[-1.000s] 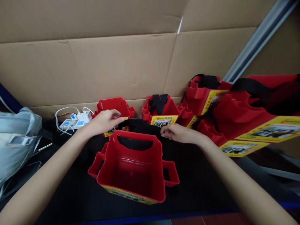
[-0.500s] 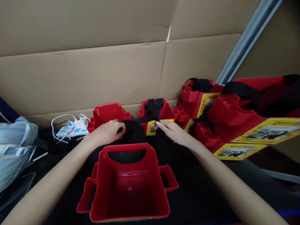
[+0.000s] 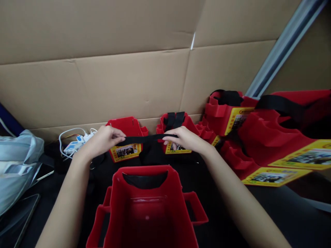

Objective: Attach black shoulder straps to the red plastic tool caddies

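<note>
A black strap [image 3: 145, 138] is stretched level between my two hands. Thumb and fingers of my left hand [image 3: 106, 139] pinch one end, while my right hand [image 3: 182, 137] grips it farther right. Below the strap, close to me, stands a red plastic box [image 3: 152, 213] with its open top towards me and a looped holder on each side. A dark curved slot shows in its far wall. Behind my left hand is another red box [image 3: 124, 125] with a yellow label. Behind my right hand sits a red box with black straps [image 3: 175, 120] over its rim.
Several red boxes with yellow labels [image 3: 269, 131] are stacked at the right. A white power strip [image 3: 77, 143] with cables lies at the left, near a pale blue bag [image 3: 18, 162] and a phone [image 3: 23, 217]. Cardboard [image 3: 129, 82] walls the back, with a metal post [image 3: 284, 48].
Both hands have risen slightly, and my left hand has shifted left, drawing the strap straight and taut. The view has tilted, so the near box sits lower in the picture.
</note>
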Motion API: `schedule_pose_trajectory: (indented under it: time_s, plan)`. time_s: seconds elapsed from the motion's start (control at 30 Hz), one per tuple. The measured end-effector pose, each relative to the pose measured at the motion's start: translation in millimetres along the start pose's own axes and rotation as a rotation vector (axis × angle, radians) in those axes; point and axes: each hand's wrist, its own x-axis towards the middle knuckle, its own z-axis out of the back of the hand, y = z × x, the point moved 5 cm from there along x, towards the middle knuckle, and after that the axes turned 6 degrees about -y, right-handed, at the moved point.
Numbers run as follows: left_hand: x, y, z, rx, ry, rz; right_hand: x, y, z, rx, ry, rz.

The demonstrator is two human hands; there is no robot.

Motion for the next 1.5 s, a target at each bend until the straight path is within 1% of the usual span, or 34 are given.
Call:
schedule_pose_trajectory:
  time_s: [0.07, 0.2, 0.27, 0.3, 0.37, 0.43, 0.47, 0.5, 0.53, 0.6, 0.7, 0.77, 0.8, 0.87, 0.93, 1.0, 1.03, 1.07, 1.13, 1.2, 1.27, 1.3, 1.37, 1.43, 1.5]
  plan:
    - [1, -11, -13.8, -0.090, 0.098, -0.047, 1, 5, -6, -0.006, 0.031, 0.000]
    - [15, -42, -55.4, -0.319, 0.248, -0.181, 6, 32, -21, -0.049, 0.028, 0.053]
    - [21, -46, -70.1, -0.343, 0.308, -0.192, 5, 32, -21, -0.088, 0.012, 0.025]
    - [22, -43, -72.3, -0.332, 0.305, -0.180, 3, 25, -19, -0.121, 0.029, -0.025]
    - [24, -33, -65.9, -0.296, 0.231, -0.118, -6, -5, -17, -0.232, 0.142, -0.227]
    - [23, -21, -49.3, -0.258, 0.106, -0.043, -24, -46, -16, -0.369, 0.296, -0.473]
    - [21, -16, -40.0, -0.240, 0.049, -0.012, -34, -64, -16, -0.414, 0.329, -0.558]
    - [20, -12, -31.6, -0.219, 0.011, 0.006, -43, -80, -16, -0.451, 0.333, -0.606]
    - [19, -11, -24.4, -0.198, -0.014, 0.010, -51, -93, -18, -0.483, 0.321, -0.630]
    - [16, -12, -14.5, -0.159, -0.032, -0.011, -63, -112, -22, -0.553, 0.252, -0.624]
    - [15, -16, -9.4, -0.133, -0.028, -0.044, -77, -120, -28, -0.643, 0.147, -0.562]
    - [14, -17, -10.1, -0.136, -0.019, -0.040, -84, -117, -28, -0.670, 0.107, -0.521]
    - [15, -16, -11.2, -0.148, -0.014, -0.030, -86, -113, -27, -0.648, 0.093, -0.506]
    - [16, -14, -14.2, -0.201, -0.006, -0.010, -86, -99, -18, -0.533, 0.036, -0.476]
    - [18, -14, -17.5, -0.297, -0.030, -0.010, -80, -74, -5, -0.380, -0.065, -0.389]
    - [21, -17, -23.5, -0.427, -0.056, -0.015, -67, -41, 8, -0.287, -0.172, -0.225]
    - [23, -18, -28.5, -0.498, -0.056, 0.003, -59, -24, 12, -0.267, -0.214, -0.136]
    - [24, -18, -35.0, -0.574, -0.049, 0.048, -51, -8, 14, -0.249, -0.239, -0.065]
    - [26, -18, -51.4, -0.750, 0.006, 0.190, -32, 17, 13, -0.213, -0.269, 0.034]
    - [27, -19, -66.1, -0.939, 0.065, 0.307, -15, 35, 7, -0.156, -0.251, 0.127]
    - [28, -18, -72.2, -1.093, 0.064, 0.339, -1, 46, -2, -0.078, -0.205, 0.213]
    - [29, -17, -72.0, -1.135, 0.041, 0.336, 5, 48, -5, -0.034, -0.186, 0.234]
    - [30, -11, -68.4, -1.146, -0.019, 0.318, 15, 48, -10, 0.067, -0.188, 0.205]
    - [30, -7, -63.9, -1.074, -0.059, 0.274, 22, 42, -14, 0.207, -0.239, 0.105]
    - [31, -6, -59.3, -0.933, -0.097, 0.189, 27, 33, -20, 0.368, -0.307, -0.009]
